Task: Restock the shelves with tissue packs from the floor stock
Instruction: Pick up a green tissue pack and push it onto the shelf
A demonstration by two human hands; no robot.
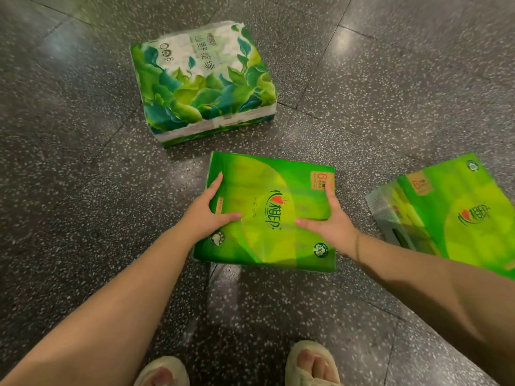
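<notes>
Both hands hold the green pack (267, 210) on the floor (83, 162). The left hand (207, 211) grasps its left edge, and the right hand (333, 221) grasps its right edge. Two more packs lie nearby.

Head view: worn high, facing steeply down at speckled floor (83, 162)
Nearness: arm's reach
Shared views: single camera only

You have three tissue packs on the floor: two bright green packs (267, 215) (457, 218) and one leaf-printed pack (203, 84). Two hands (206, 213) (331, 221) and two slippers (164, 371) (312, 363) show.
</notes>
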